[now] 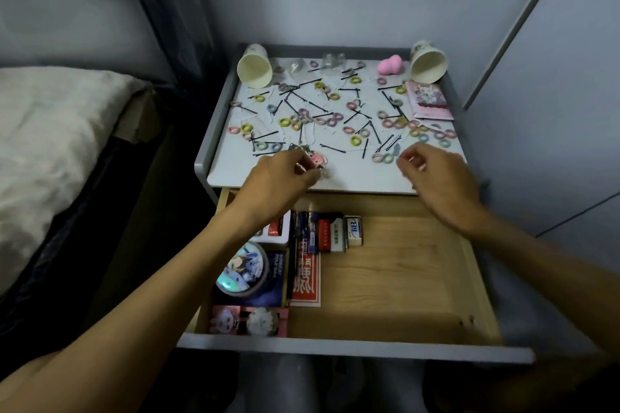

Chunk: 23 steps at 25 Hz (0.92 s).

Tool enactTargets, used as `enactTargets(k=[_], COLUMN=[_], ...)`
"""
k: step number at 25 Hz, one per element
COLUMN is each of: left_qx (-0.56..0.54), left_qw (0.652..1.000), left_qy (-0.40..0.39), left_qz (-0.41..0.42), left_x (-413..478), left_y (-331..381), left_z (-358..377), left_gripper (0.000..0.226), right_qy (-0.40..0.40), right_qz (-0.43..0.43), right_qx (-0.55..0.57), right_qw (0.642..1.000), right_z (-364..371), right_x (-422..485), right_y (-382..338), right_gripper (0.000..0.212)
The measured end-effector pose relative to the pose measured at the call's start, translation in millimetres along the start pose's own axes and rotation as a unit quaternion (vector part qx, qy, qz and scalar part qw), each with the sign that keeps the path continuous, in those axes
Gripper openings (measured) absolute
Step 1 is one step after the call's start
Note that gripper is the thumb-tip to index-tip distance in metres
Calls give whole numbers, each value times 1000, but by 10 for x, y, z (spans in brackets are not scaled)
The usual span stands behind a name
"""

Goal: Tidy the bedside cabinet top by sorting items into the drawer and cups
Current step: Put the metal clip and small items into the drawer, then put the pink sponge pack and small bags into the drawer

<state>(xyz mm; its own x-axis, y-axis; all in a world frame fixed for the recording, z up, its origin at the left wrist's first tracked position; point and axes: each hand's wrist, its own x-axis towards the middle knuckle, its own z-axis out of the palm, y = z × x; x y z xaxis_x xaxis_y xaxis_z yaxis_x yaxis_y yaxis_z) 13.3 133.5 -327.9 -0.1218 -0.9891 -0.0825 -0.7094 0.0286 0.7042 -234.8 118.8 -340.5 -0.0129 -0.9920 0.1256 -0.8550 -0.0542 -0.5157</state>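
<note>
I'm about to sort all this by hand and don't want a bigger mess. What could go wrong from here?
Both paper cups, the left cup and the right cup, lie on their sides, so anything dropped in may roll out. The left hand works at the cabinet top's front edge; the keychain there could fall into the open drawer. Bobby pins and hair ties lie intermixed, so sweeping could mix them.

Small hair ties and black hairpins are lying scattered over the white surface; two paper cups are lying tipped at its far corners.
</note>
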Motion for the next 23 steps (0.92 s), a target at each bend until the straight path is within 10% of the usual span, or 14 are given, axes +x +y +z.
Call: enactTargets(k=[7, 17, 23], left_qx=[-171, 110, 184], left_qw=[985, 988, 977], left_qy=[39, 33, 63], left_qz=[-4, 106, 85], left_x=[988, 2857, 3335], left_y=[564, 1061, 1008], left_z=[48, 577, 925], left_gripper=[11, 52, 37], right_qy=[4, -2, -7], right_qz=[72, 51, 68], right_qx=[-91, -158, -152], right_qw=[993, 986, 986], right_z=[-205, 79, 151], right_x=[1462, 1789, 1918], right_y=[498, 665, 609], right_gripper=[39, 47, 41])
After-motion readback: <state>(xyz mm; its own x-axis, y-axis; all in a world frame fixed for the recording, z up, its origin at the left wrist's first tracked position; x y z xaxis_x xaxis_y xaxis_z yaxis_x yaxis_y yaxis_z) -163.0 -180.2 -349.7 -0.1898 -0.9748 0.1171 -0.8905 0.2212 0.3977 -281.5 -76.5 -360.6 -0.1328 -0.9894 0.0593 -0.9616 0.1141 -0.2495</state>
